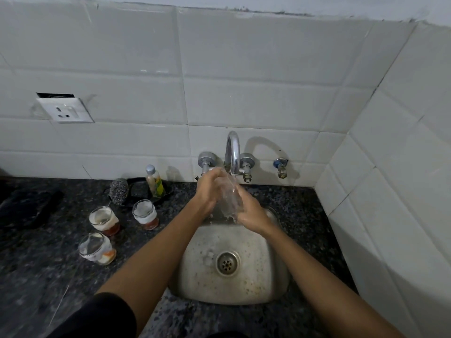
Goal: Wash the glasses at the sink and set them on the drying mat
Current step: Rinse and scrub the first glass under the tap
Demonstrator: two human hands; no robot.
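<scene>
1. Glasses left of the steel sink (244, 292): three foamy tumblers (146, 214) on the dark granite counter (36, 264).
2. Left hand (210, 190) curls round a clear glass (229, 198) above the sink.
3. Right hand (251, 211) grips the same glass under the chrome tap (233, 152).

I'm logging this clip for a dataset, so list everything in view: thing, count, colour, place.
clear glass: 1, transparent, held under the tap
dirty glasses: 3, clear with white and orange residue, counter left of sink
sink: 1, steel, centre
tap: 1, chrome, on wall above sink, water running
bottle: 1, clear with yellow-green label, in black dish
scrubber: 1, grey, beside bottle
socket: 1, white, wall left
valve: 1, metal, wall right of tap
counter: 1, dark speckled stone
left hand: grips the glass
right hand: grips the glass
</scene>
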